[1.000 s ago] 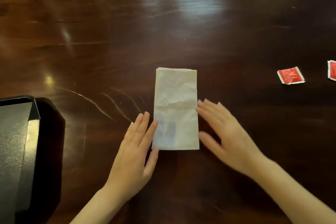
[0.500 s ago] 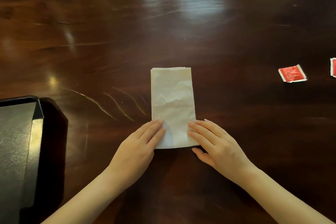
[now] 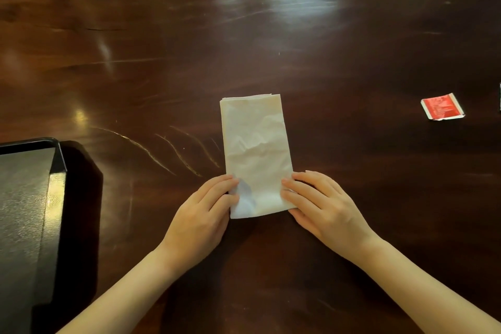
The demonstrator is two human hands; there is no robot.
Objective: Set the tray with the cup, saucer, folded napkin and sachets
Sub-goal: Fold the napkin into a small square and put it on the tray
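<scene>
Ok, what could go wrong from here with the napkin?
Both the left hand and right hand touch only the near end of the napkin; lifted from there, its loose far layers may fan open. The tray sits away at the left, so the fold could slip in transit.

Napkin (image 3: 254, 144) is showing off-white, with a faint bluish patch. Sachet (image 3: 442, 106) is reading red, white-edged. Tray (image 3: 58, 154) is appearing black. Table (image 3: 352, 198) is showing dark red-brown, pale-streaked.
</scene>
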